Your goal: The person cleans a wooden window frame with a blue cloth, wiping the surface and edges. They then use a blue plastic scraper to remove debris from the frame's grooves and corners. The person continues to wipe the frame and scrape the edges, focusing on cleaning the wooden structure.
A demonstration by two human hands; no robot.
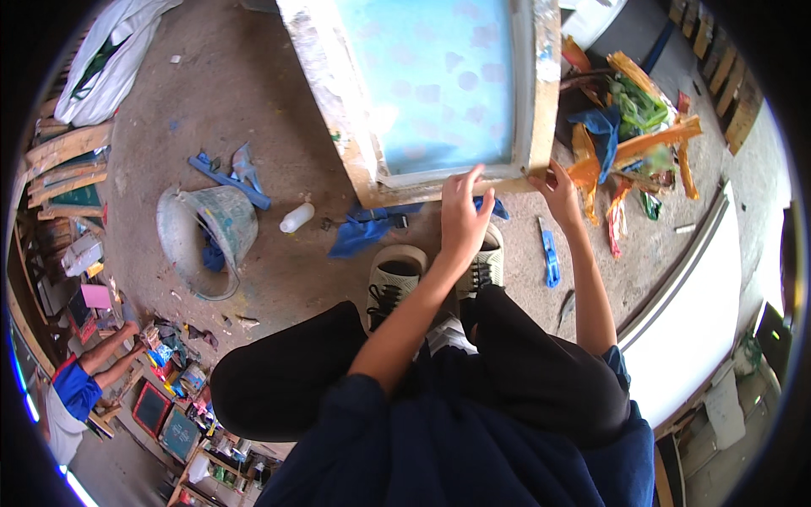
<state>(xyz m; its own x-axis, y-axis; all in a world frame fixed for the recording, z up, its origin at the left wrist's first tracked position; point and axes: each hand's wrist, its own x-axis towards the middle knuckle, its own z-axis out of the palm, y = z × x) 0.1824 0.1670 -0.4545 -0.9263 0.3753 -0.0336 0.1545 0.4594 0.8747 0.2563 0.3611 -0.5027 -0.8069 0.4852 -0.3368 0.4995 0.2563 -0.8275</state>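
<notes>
A large wooden-framed screen (541, 93) with pale blue mesh (439, 110) and whitish tape along its inner edges is propped in front of me at the top of the view. My left hand (463, 218) is at its near edge, fingertips against the taped wood and thumb held apart, not wrapped round it. At the near right corner, my right hand (559, 193) pinches the frame between thumb and fingers. Below that hand a blue utility knife (550, 258) lies on the floor.
To the left a dirty bucket (207, 241) lies near a white bottle (296, 218) and blue scraps (363, 232). Broken wood and rags (642, 135) are piled right of the frame. A white panel (688, 321) leans at right. Another person (76, 389) is at lower left among clutter.
</notes>
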